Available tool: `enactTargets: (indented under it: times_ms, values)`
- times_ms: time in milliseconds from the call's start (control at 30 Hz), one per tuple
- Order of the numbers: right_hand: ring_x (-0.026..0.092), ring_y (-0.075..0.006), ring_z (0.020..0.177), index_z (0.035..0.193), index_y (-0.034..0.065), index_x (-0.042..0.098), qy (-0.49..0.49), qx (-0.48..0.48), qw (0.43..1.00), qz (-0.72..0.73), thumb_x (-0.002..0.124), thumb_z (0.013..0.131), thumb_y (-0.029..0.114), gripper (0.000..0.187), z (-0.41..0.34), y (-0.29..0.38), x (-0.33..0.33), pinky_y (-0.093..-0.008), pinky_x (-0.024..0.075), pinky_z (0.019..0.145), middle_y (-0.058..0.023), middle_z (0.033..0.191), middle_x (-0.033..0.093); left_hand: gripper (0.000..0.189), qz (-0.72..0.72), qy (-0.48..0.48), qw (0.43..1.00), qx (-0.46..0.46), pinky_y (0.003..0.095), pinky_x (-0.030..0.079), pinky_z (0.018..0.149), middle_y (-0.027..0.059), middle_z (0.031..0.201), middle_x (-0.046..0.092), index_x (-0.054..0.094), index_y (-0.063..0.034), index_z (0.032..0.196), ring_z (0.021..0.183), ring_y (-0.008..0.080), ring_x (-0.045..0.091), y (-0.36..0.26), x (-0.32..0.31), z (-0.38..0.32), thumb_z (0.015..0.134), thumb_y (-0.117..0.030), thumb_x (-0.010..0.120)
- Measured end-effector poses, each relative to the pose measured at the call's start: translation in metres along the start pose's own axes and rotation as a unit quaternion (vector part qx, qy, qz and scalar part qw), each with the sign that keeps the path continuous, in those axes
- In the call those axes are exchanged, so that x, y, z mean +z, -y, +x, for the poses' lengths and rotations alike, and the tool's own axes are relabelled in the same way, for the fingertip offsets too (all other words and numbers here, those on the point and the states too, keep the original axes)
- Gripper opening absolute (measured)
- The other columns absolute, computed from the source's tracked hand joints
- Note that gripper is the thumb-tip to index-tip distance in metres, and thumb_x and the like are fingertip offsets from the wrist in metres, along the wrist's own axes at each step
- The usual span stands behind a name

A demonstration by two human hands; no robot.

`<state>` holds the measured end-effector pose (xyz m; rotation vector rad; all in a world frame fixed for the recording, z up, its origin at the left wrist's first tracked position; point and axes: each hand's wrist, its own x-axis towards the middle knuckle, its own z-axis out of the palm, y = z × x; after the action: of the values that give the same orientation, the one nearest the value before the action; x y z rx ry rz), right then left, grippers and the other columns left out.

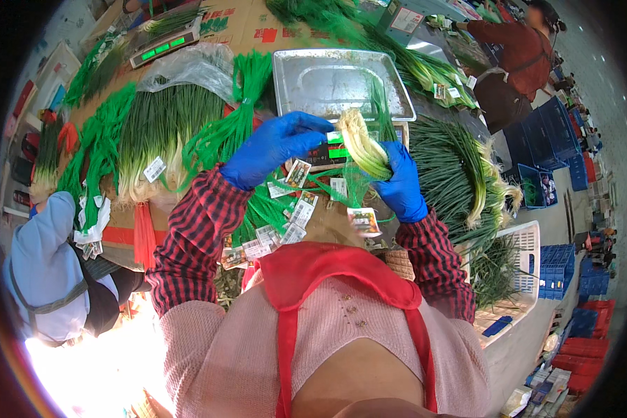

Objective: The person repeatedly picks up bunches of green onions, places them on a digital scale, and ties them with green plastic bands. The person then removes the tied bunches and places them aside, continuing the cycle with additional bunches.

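Note:
My right hand [403, 180], in a blue glove, grips a bunch of spring onions [363, 143] with its pale roots pointing up and its green leaves behind. A green mesh net bag [356, 183] hangs below that hand, with a printed tag [364, 222] at its end. To the left of the roots is my left hand [279, 149], also gloved in blue, its fingers apart and nothing seen between them. Behind the bunch stands a weighing scale with a metal pan [339, 78] and a lit green display [338, 151]. Tagged green net bags [269, 211] lie below my left hand.
Loose spring onions [444, 172] are piled at right, above a white plastic crate [527, 261]. More [170, 130] stand at left beside green nets [245, 83]. Another scale [164, 44] is at far left. Co-workers [522, 57] are at upper right and left [47, 261].

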<state>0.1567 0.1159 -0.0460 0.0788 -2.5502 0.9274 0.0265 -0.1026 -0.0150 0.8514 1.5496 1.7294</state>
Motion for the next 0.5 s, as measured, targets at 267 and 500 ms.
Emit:
enactTargets:
  times_ms: [267, 500]
  values:
    - [0.048, -0.0344, 0.091, 0.115, 0.0067, 0.052, -0.119, -0.016, 0.990, -0.070, 0.064, 0.065, 0.009, 0.052, -0.007, 0.006, 0.013, -0.0416, 0.0391, 0.079, -0.0140, 0.098, 0.054, 0.041, -0.050, -0.120, 0.986, 0.101, 0.0323, 0.041, 0.092, 0.0095, 0.115, 0.054, 0.048, -0.0002, 0.119, 0.105, 0.0169, 0.052, 0.029, 0.065, -0.005, 0.082, -0.012, 0.063]
    - [0.045, -0.0225, 0.112, 0.133, 0.0045, 0.031, 0.052, 0.042, 0.943, 0.326, 0.072, 0.067, 0.007, 0.078, -0.014, 0.015, 0.018, -0.0365, 0.0355, 0.096, -0.0110, 0.122, 0.047, 0.014, -0.087, -0.155, 0.983, 0.052, 0.0210, 0.042, 0.067, 0.0010, 0.080, 0.055, 0.054, -0.0001, 0.099, 0.073, 0.0067, 0.050, 0.035, 0.068, -0.001, 0.088, -0.009, 0.053]
